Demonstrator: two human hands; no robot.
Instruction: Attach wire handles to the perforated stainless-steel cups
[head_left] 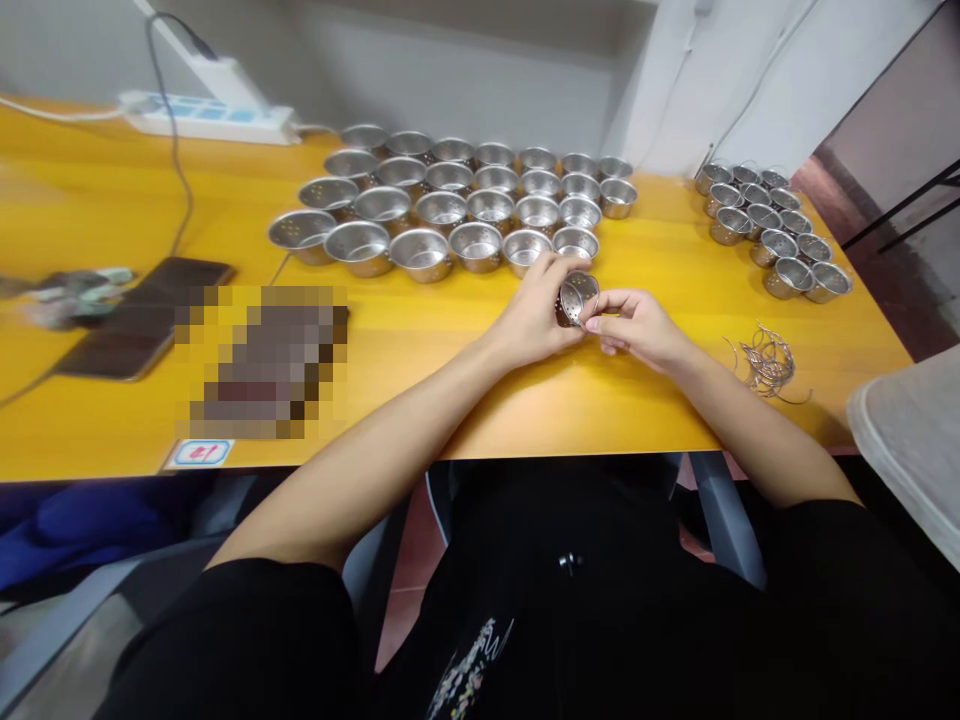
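My left hand (536,310) is wrapped around a small perforated metal cup (579,297), tilted so its open mouth faces me. Holes show in its bottom and wall. At the cup's right rim, my right hand (637,328) pinches what looks like a thin wire, its end hidden by the fingertips. A loose pile of curved metal wires (769,362) lies to the right of my right forearm. Just beyond my left hand stand rows of similar perforated cups (478,246), mouths up.
A second group of cups (789,277), some with thin wire arcs above the rims, stands at the back right. To the left lie a dark phone (142,320), a blurred-out item (262,360), and a number label (201,454). A white power strip (217,118) with cables sits behind.
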